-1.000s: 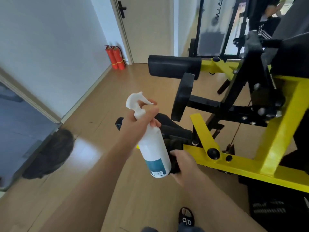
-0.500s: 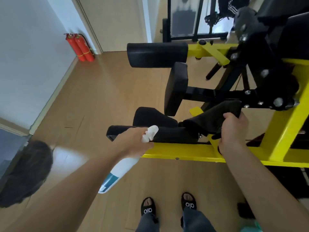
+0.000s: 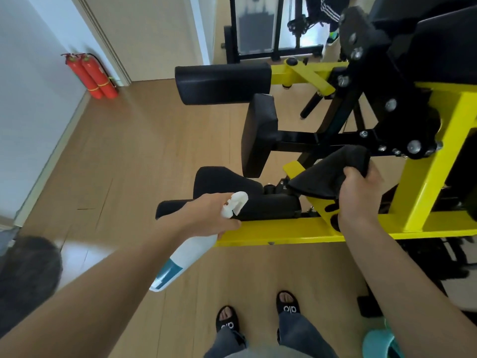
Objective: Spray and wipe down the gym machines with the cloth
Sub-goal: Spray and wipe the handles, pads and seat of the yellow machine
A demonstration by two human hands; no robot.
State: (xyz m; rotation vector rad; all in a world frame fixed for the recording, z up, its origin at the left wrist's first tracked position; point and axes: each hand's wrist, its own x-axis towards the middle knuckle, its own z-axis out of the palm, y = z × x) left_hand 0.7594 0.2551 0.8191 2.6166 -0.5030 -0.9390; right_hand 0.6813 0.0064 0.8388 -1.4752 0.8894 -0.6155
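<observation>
Top and right of yellow machine frame [image 3: 278, 229] cut off at picture edge; dark blurred shape [image 3: 25, 275] at lower left unidentifiable
Liquid level inside white spray bottle [image 3: 185, 257] not discernible; bottle tilted, nozzle toward black pad [image 3: 268, 208]
Left hand [image 3: 211, 218] wrapped round bottle neck
Right hand [image 3: 358, 195] clenched on black cloth [image 3: 327, 177], draped over frame beside pad
Two red extinguishers [image 3: 95, 76] against wall

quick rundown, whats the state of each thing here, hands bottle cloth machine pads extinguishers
left hand: grips the spray bottle's neck
spray bottle: tilted, base down toward the floor
right hand: grips the cloth
cloth: black, bunched, draped against the machine frame
machine frame: yellow
roller pad: horizontal, untouched
fire extinguishers: two, leaning at the wall
</observation>
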